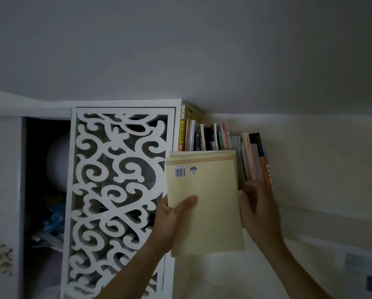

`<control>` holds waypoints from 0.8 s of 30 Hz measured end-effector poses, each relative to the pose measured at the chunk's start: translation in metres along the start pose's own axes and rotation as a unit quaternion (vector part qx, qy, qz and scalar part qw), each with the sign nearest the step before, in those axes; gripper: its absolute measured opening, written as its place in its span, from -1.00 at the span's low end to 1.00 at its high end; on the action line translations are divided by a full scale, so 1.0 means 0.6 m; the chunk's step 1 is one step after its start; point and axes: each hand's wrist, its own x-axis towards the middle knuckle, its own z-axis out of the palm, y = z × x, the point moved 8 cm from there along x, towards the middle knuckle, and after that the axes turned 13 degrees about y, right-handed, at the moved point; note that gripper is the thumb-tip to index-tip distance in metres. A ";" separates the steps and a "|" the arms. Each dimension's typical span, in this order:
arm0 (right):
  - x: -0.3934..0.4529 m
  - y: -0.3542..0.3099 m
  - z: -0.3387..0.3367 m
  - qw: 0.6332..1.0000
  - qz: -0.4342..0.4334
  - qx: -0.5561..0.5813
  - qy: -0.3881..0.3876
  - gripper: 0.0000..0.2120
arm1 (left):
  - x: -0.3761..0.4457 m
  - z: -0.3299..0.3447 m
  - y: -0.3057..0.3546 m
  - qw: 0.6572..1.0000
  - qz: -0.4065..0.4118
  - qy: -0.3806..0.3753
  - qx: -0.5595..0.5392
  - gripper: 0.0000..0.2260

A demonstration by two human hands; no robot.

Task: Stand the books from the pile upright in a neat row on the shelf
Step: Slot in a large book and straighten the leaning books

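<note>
The left hand (172, 214) gripped a pale yellow book (206, 201) mid-frame; the right hand (258, 208) curled round the upright books (254, 158) beside it.

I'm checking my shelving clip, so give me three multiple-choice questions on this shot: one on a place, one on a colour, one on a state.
1. The upright row of books stands where?
A. right of the white scroll-cut cabinet door
B. inside the cabinet
C. on the floor

2. The large flat book in hand is:
A. red
B. pale yellow
C. black

3. The left hand:
A. hangs empty
B. holds the large book
C. pushes the door

Answers: 1 A, the row starts beside the door's right edge; 2 B, its cover is pale yellow; 3 B, its thumb lies over the cover.
</note>
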 end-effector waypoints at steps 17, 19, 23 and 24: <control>0.027 -0.017 0.094 0.927 -0.107 -0.329 0.145 0.01 | -0.014 -0.116 0.110 0.956 0.177 0.230 0.045 -0.84; 0.029 -0.012 0.088 0.922 -0.117 -0.331 0.160 -0.02 | -0.014 -0.111 0.114 0.955 0.178 0.231 0.048 -0.84; 0.016 -0.027 0.118 0.881 -0.278 -0.352 0.147 -0.19 | -0.016 -0.080 0.116 0.955 0.184 0.218 0.081 -0.85; 0.013 -0.026 0.129 0.865 -0.322 -0.359 0.134 -0.25 | -0.018 -0.070 0.117 0.954 0.188 0.216 0.090 -0.86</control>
